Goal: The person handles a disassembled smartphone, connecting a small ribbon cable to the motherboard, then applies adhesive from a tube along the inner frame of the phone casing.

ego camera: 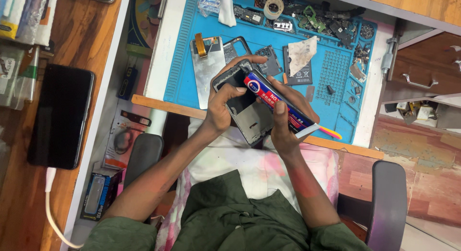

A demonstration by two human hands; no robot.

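Phone frame (242,107) above cluttered blue mat (331,73)

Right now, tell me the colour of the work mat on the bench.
The work mat is bright blue, seen in the head view.

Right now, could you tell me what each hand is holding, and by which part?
The left hand grips the opened phone frame by its left edge; the right hand holds the glue tube around its middle.

The phone frame (245,111) looked like matt grey metal edged in black plastic. The glue tube (278,103) had a glossy printed skin. The blue mat (336,68) seemed soft, matt rubber with moulded ridges. The table (72,20) showed polished brown wood, and the black phone (60,115) a glossy glass face.
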